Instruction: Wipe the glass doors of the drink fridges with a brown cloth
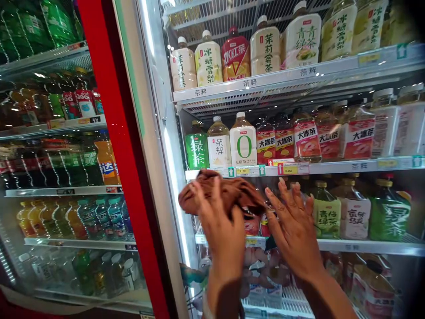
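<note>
My left hand (pixel 221 235) holds a crumpled brown cloth (pixel 226 192), its fingers laid over the cloth in front of the middle shelf's edge. To its right, my right hand (pixel 295 230) is raised with fingers spread and nothing in it. A faint reflection of fingers shows between my wrists, on what looks like the glass door (pixel 265 270) of a drinks cooler. Whether the right fingertips touch the glass I cannot tell. Behind the hands are bottles of tea, including a white bottle with a green 0 (pixel 243 144) and a green-labelled bottle (pixel 327 212).
White shelves (pixel 332 166) with price tags hold rows of bottles. A red and pale door frame (pixel 122 146) stands at the left, and past it another cooler holds soda bottles (pixel 106 159). Wire racking (pixel 279 305) shows low down.
</note>
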Tool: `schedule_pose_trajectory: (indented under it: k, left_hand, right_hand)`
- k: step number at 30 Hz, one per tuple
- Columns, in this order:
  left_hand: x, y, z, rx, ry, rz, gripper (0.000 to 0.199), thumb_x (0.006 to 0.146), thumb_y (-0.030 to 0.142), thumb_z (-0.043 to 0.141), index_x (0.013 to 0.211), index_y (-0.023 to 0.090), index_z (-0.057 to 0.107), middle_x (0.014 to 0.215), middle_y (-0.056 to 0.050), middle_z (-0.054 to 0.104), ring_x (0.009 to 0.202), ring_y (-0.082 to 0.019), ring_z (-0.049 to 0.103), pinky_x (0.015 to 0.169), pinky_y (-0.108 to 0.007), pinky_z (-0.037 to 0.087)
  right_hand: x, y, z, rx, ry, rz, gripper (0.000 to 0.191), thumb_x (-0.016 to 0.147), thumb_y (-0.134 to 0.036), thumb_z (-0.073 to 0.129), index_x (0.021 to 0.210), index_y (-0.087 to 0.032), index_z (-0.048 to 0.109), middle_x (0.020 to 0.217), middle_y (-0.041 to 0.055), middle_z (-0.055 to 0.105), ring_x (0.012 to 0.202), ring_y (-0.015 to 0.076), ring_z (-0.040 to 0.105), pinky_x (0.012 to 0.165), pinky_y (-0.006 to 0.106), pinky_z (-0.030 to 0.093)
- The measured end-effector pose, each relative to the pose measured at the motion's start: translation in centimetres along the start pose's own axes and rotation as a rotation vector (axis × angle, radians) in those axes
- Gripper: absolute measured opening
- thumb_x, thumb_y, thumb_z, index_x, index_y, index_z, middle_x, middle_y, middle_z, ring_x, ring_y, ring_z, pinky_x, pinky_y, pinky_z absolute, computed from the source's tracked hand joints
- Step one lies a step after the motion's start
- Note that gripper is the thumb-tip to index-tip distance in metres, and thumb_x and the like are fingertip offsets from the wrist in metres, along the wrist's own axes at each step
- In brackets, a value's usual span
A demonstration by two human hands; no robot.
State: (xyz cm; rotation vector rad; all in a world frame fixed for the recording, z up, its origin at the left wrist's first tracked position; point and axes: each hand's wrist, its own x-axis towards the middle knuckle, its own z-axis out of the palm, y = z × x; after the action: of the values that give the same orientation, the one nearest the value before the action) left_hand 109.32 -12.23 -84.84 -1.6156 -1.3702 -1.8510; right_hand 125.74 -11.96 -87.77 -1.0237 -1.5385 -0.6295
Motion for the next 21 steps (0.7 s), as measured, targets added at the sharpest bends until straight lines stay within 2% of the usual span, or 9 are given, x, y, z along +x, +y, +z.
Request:
schedule_pose_trajectory:
  k: [2, 4, 6, 8, 11, 13, 16, 18, 21]
  left_hand:
    - [-1.3, 1.6, 0.7, -0.046, -0.122, 0.069, 0.081, 0.093, 0.018, 0.058, 0.166, 0.035, 0.028, 0.179, 0.0, -0.005, 0.164, -0.038, 0.0, 0.131, -0.066, 0.015]
    - [-2.1, 2.6, 1.0, -0.174, -0.201, 0.096, 0.079, 0.099, 0.023, 0.048, 0.169, 0.034, 0.015, 0.179, 0.002, -0.007, 0.164, -0.035, -0.002, 0.131, -0.062, 0.019]
    - [-2.1, 2.9, 0.8, -0.407, -0.268, 0.074, 0.07, 0.106, 0.025, 0.026, 0.169, 0.034, 0.0, 0.178, 0.001, 0.006, 0.163, -0.027, 0.013, 0.13, -0.052, 0.032]
    - [-1.6, 2.8, 0.3, -0.651, -0.343, 0.036, 0.063, 0.106, 0.026, 0.001, 0.167, 0.034, -0.013, 0.176, 0.001, 0.018, 0.159, -0.019, 0.03, 0.123, -0.041, 0.046]
    - [-0.6, 2.7, -0.8, -0.763, -0.445, 0.006, 0.067, 0.1, 0.026, -0.021, 0.167, 0.034, -0.014, 0.175, 0.002, 0.02, 0.155, -0.015, 0.036, 0.117, -0.035, 0.051]
    - [-0.2, 2.6, -1.4, -0.714, -0.438, 0.041, 0.067, 0.102, 0.029, -0.018, 0.168, 0.035, -0.005, 0.175, 0.004, 0.021, 0.156, -0.015, 0.034, 0.119, -0.035, 0.049]
    - [0.0, 2.6, -1.9, -0.611, -0.302, 0.121, 0.057, 0.111, 0.038, 0.015, 0.167, 0.038, 0.019, 0.173, 0.006, 0.03, 0.157, -0.02, 0.035, 0.125, -0.04, 0.044]
    - [0.0, 2.5, -1.9, -0.531, -0.209, 0.162, 0.052, 0.109, 0.037, 0.037, 0.162, 0.038, 0.037, 0.167, 0.005, 0.044, 0.155, -0.022, 0.042, 0.127, -0.043, 0.041]
    - [0.0, 2.2, -1.6, -0.452, -0.042, 0.122, 0.046, 0.108, 0.032, 0.043, 0.153, 0.035, 0.052, 0.155, 0.002, 0.06, 0.148, -0.021, 0.051, 0.127, -0.045, 0.042]
  right_hand:
    - [-0.4, -0.3, -0.3, 0.123, 0.013, 0.043, 0.062, 0.106, -0.026, 0.036, 0.166, -0.038, 0.026, 0.17, 0.0046, 0.035, 0.161, 0.0336, 0.021, 0.127, 0.078, 0.01]
    - [-0.4, -1.1, -0.3, 0.203, 0.038, 0.034, 0.064, 0.106, -0.029, 0.03, 0.168, -0.033, 0.017, 0.173, 0.0069, 0.028, 0.161, 0.0345, 0.021, 0.127, 0.076, 0.009]
    - [-0.1, -2.2, 0.3, 0.175, 0.026, -0.044, 0.064, 0.106, -0.035, 0.031, 0.168, -0.035, 0.015, 0.176, 0.0067, 0.015, 0.162, 0.0373, 0.016, 0.126, 0.077, 0.011]
    - [0.2, -3.1, 1.3, 0.096, 0.006, -0.107, 0.064, 0.106, -0.04, 0.035, 0.168, -0.038, 0.017, 0.177, 0.0057, 0.009, 0.163, 0.0395, 0.008, 0.124, 0.08, 0.011]
    - [0.8, -3.3, 2.2, 0.018, 0.049, -0.11, 0.068, 0.104, -0.04, 0.046, 0.167, -0.038, 0.02, 0.175, 0.0075, 0.023, 0.164, 0.0386, 0.009, 0.125, 0.08, 0.011]
    - [1.1, -2.4, 1.8, -0.028, 0.111, -0.121, 0.069, 0.1, -0.035, 0.058, 0.164, -0.038, 0.031, 0.168, 0.008, 0.04, 0.162, 0.0374, 0.022, 0.127, 0.077, 0.014]
    - [2.0, -0.7, 0.3, -0.104, 0.203, -0.139, 0.06, 0.096, -0.025, 0.065, 0.153, -0.034, 0.049, 0.153, 0.008, 0.059, 0.155, 0.0368, 0.039, 0.129, 0.074, 0.015]
    - [3.3, -0.4, -0.4, -0.115, 0.274, -0.11, 0.055, 0.097, -0.021, 0.06, 0.15, -0.031, 0.053, 0.152, 0.0095, 0.06, 0.153, 0.0372, 0.041, 0.128, 0.074, 0.017]
    - [5.5, -2.0, 0.2, -0.114, 0.349, -0.105, 0.051, 0.098, -0.022, 0.055, 0.148, -0.034, 0.054, 0.159, 0.0083, 0.053, 0.155, 0.0378, 0.038, 0.126, 0.075, 0.02]
